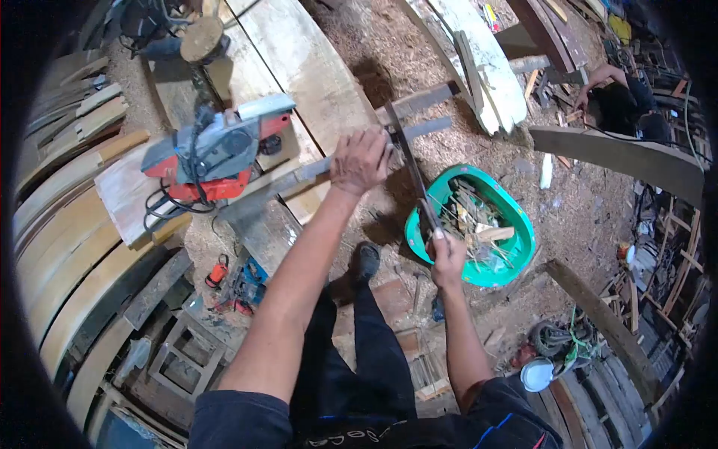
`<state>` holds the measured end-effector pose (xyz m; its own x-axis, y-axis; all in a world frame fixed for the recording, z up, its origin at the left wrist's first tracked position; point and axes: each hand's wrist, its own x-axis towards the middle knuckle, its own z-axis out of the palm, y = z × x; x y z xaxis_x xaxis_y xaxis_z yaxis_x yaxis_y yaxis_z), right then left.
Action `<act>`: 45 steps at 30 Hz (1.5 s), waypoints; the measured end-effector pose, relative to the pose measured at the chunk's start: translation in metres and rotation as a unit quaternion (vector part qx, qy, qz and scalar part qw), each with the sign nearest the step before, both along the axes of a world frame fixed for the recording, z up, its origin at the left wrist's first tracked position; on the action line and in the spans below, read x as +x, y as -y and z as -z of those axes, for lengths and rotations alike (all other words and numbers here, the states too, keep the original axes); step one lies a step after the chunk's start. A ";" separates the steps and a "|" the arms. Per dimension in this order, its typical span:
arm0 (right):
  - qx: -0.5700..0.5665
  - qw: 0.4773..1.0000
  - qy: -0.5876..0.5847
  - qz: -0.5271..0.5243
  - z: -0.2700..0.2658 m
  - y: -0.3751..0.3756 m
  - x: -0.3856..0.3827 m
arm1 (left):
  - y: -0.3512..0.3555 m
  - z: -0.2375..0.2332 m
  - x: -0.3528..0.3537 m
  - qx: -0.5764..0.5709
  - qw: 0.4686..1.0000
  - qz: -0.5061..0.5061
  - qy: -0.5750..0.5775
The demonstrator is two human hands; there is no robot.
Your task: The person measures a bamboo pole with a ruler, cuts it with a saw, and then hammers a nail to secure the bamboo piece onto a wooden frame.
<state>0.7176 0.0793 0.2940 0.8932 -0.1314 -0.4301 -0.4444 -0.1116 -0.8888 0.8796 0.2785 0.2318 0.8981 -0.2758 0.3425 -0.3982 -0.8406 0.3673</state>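
Note:
My left hand [361, 161] is closed over a long wooden strip [314, 170], at the edge of the plank bench [310, 63]. My right hand [447, 258] is wrapped round the lower end of a long, narrow dark bar-like tool [408, 159]. The tool slants up across the strip, just right of my left fingers; its exact kind is not clear. Below its lower part sits a green plastic tub [528, 224] holding wood scraps [475, 213], with my right hand over the near rim.
A red and grey power saw [206, 153] with a looped cord rests on boards at left. Curved planks [82, 247] are stacked farther left. Sawdust covers the ground. Another person [624, 101] crouches at upper right. A cordless tool [254, 273] lies near my feet.

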 end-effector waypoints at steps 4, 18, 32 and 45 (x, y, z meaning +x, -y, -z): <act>-0.057 0.998 -0.002 -0.005 0.006 -0.018 0.052 | 0.002 -0.008 -0.001 -0.006 1.000 0.001 -0.007; -0.039 0.999 0.007 -0.019 -0.005 0.003 0.022 | 0.002 -0.002 0.001 -0.014 1.000 -0.002 -0.012; -0.042 0.999 0.007 -0.023 -0.005 -0.017 0.047 | 0.001 -0.011 0.000 -0.005 0.999 0.023 -0.027; 0.299 0.943 -0.099 0.106 0.024 0.020 0.014 | 0.002 -0.009 0.001 -0.019 1.000 0.013 -0.007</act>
